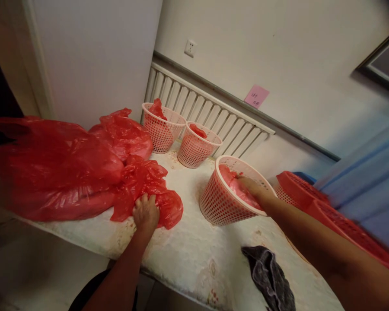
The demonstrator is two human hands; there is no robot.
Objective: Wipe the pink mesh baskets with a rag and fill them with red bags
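My left hand (pixel 146 211) rests on a crumpled red plastic bag (pixel 170 209) on the table, its fingers curled into the film. More bulging red plastic bags (pixel 61 168) are heaped beyond it to the left. On the other side, my right hand (pixel 251 186) reaches over the rim into a pale pink perforated plastic basket (pixel 218 203), which tilts a little. Red plastic (pixel 235 183) lies inside that basket against the hand. The right fingertips are blurred and partly hidden, so their grip does not show.
Two similar baskets, a farther one (pixel 162 134) and a nearer one (pixel 194 151), stand by the radiator (pixel 194 103) with red plastic inside. A dark cloth (pixel 269 276) lies on the table (pixel 181 259) near its front edge. Red baskets (pixel 343 224) stand at the right beside a blue curtain (pixel 369 172).
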